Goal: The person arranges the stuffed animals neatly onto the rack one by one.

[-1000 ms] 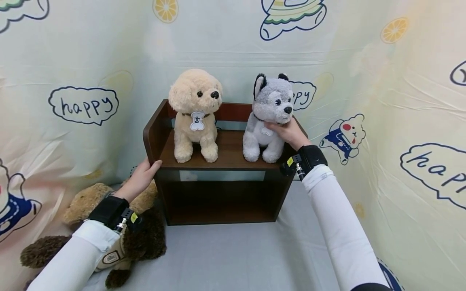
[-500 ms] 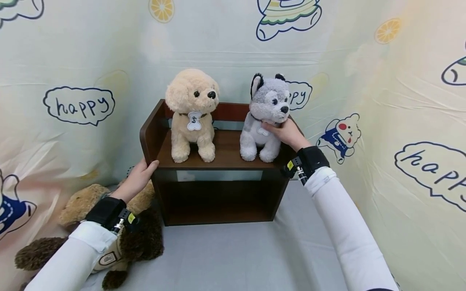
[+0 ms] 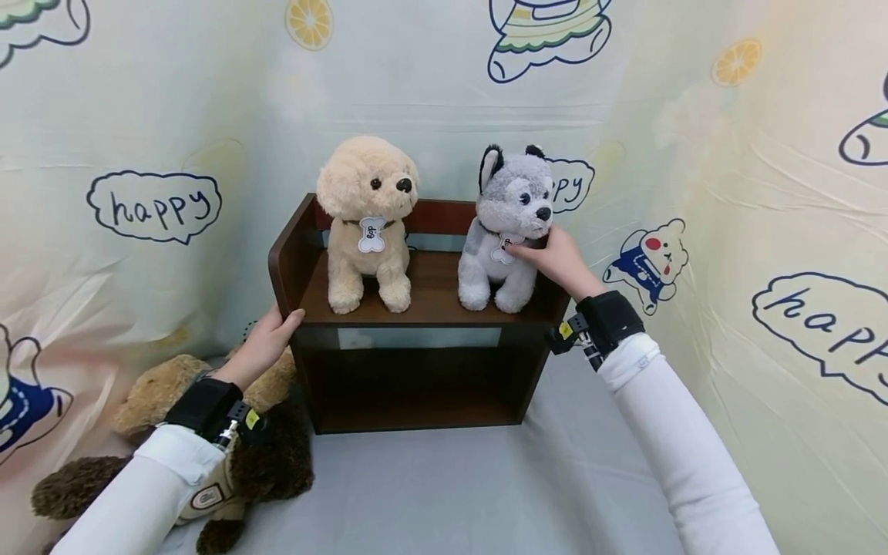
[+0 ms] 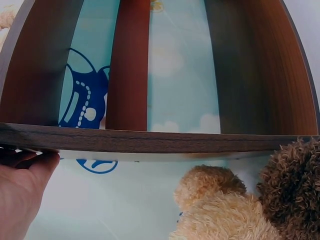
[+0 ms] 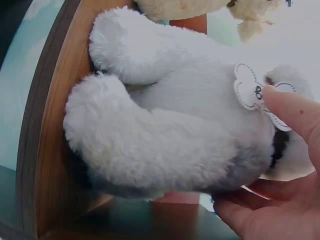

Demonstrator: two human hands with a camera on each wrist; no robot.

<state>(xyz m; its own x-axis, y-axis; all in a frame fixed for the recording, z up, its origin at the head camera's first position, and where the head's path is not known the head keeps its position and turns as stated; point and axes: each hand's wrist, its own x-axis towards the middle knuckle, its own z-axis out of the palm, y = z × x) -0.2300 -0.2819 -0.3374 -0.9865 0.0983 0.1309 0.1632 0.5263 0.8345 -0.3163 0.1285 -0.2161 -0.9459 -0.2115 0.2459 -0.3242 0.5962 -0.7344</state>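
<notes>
A grey-and-white plush husky (image 3: 496, 266) sits upright at the right end of the shelf's upper board, its body also filling much of the right wrist view. My right hand (image 3: 563, 266) holds it at the chest and neck: the thumb lies on its white bone-shaped tag (image 5: 247, 87), the other fingers reach behind the body. At the left end of the same board sits a cream plush dog (image 3: 368, 193) wearing a similar tag. My left hand (image 3: 260, 343) grips the left side panel of the brown wooden shelf (image 3: 416, 316), thumb at the front edge, fingers partly hidden along the outer side.
Brown and tan plush toys (image 3: 274, 451) lie on the floor left of the shelf, partly under my left forearm. The shelf's lower compartment (image 3: 416, 385) opens toward me. A printed fabric backdrop (image 3: 208, 77) hangs behind and at both sides; grey cloth (image 3: 430, 493) covers the surface in front.
My right hand has shifted slightly right, its thumb lower, now on the husky's tag, whose lettering shows. The husky stays seated in place. My left hand keeps its hold on the shelf.
</notes>
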